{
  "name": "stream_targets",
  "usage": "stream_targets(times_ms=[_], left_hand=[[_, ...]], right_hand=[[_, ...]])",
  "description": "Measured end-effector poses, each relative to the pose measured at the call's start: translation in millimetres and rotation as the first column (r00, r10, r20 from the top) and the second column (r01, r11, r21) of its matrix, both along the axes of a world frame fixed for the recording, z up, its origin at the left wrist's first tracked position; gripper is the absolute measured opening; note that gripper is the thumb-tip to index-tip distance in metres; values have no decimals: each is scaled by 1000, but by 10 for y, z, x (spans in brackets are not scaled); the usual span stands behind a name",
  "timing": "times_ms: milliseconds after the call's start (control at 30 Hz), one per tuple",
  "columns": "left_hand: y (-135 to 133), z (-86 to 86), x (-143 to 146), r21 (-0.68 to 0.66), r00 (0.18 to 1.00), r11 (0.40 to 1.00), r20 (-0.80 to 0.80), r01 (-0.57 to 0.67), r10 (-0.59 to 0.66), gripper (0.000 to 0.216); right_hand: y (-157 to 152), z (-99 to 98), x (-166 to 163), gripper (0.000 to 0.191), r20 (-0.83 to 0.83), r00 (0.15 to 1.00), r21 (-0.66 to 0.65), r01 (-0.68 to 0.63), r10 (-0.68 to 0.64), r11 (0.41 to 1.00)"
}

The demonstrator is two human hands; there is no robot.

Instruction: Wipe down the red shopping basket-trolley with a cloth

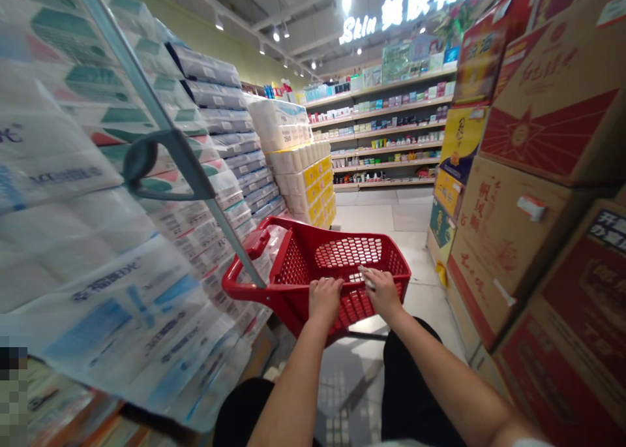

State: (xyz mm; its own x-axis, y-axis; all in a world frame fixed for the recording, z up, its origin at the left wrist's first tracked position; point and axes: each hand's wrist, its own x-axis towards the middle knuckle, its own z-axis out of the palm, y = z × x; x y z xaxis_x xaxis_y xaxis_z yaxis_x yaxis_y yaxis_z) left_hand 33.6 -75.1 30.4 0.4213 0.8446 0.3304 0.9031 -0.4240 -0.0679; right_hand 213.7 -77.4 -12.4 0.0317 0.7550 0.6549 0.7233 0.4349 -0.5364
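A red plastic shopping basket cart [293, 310] with perforated walls stands sideways in front of me. My left hand [325, 298] is closed over its near rim, the fingers curled to the inside. Further right along the same rim, my right hand [384, 293] grips it too. By the right fingers there is something small and pale [364, 275] that I cannot make out. A metal pole with a grey grip [195, 166] rises from the cart's left end and leans up to the left; neither hand touches it. The part of the basket floor that shows holds no goods.
Tall stacks of wrapped tissue packs [112, 231] line the left side. Cardboard cartons [513, 218] are piled close on the right. Pale floor tiles [372, 209] run ahead to shelves of small goods [381, 127]. My knees are either side of my forearms.
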Motion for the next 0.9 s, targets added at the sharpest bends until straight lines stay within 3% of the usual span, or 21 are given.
stream_targets(times_ms=[100,267,467,600,767,900], left_hand=[[5,4,23,3,1000,1000,5,-11,11,36],[4,1,41,0,1000,1000,2,-9,9,31],[-7,-15,36,27,999,1000,38,6,-7,37],[-9,-5,53,0,999,1000,38,-3,3,33],[-43,4,54,-14,998,1000,67,0,1,36],[-50,8,43,-26,997,1000,76,6,-4,35]], right_hand=[[-48,40,-3,43,-30,996,-29,83,-84,996],[-79,180,-275,46,97,985,-55,-140,145,989],[-58,174,-132,36,53,998,-117,25,-19,993],[-47,161,-135,39,98,978,-85,-174,182,981],[-36,34,-113,32,-96,995,-59,-42,36,997],[-33,-7,-65,35,-8,976,-15,-215,215,976]])
